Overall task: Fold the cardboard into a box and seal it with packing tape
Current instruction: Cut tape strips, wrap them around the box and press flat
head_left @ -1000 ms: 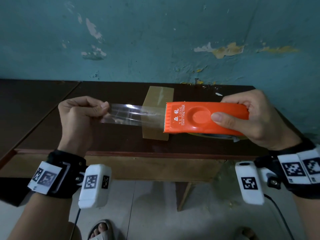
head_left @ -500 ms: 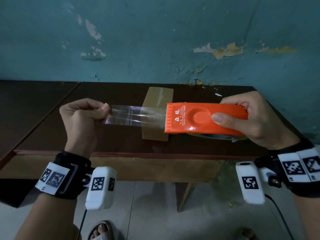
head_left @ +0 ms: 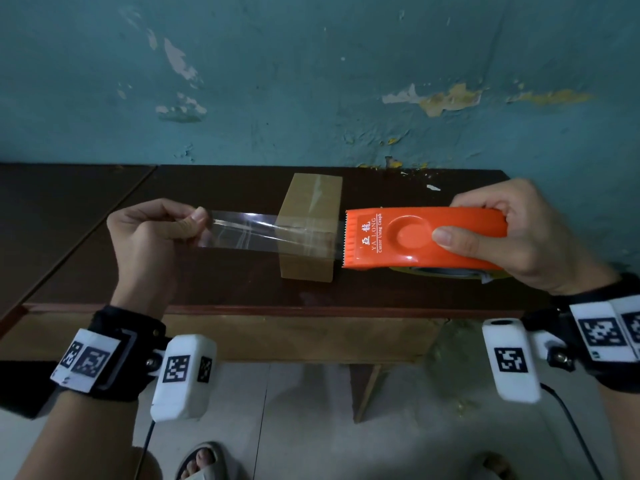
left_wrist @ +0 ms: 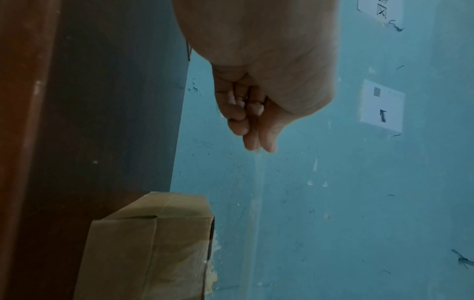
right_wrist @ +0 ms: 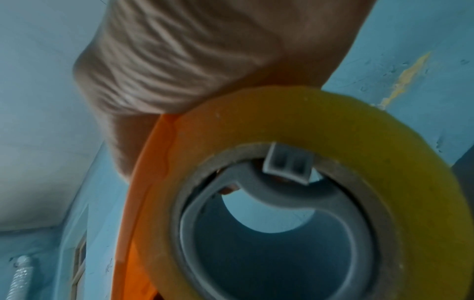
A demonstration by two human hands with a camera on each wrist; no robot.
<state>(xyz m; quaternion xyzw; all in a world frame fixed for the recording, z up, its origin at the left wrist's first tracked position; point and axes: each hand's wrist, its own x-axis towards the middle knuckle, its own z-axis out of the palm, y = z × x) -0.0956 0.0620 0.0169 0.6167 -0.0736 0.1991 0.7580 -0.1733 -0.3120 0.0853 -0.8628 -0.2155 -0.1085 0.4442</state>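
Observation:
A small folded cardboard box [head_left: 313,199] stands on the dark wooden table [head_left: 221,292], with clear tape along its top; the left wrist view shows the box [left_wrist: 153,243] from the side. My right hand [head_left: 512,244] grips an orange tape dispenser [head_left: 422,237] just right of the box, above the table. The yellowish tape roll [right_wrist: 320,121] sits under it. A clear tape strip [head_left: 263,233] stretches from the dispenser's toothed edge leftward over the box. My left hand [head_left: 152,230] pinches the strip's free end between thumb and fingers [left_wrist: 254,130].
A peeling teal wall [head_left: 311,81] rises right behind the table. The table's front edge [head_left: 277,308] runs below both hands, with tiled floor and a sandalled foot [head_left: 204,462] beneath. A second dark tabletop [head_left: 52,209] adjoins on the left.
The strip has grown longer: my left hand has drawn its end a little further from the dispenser. The box has stayed still.

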